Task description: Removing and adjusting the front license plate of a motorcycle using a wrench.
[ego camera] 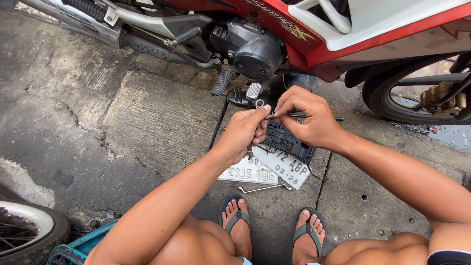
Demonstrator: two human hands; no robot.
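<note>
Bare arms and bare knees — no sleeves, no rings or watch. Grey-green flip-flops [235,219] on both feet; a dark shorts hem [449,256] shows at right.

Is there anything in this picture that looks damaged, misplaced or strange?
Yes. Two white number plates lie loose on the cracked concrete ground, overlapping and askew, with a black plate holder resting on them. A thin metal tool lies beside them. A wet patch shows near the motorcycle's tyre.

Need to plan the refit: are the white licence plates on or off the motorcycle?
Off: both white licence plates lie flat on the concrete pavement beside a thin L-shaped metal wrench.
</note>
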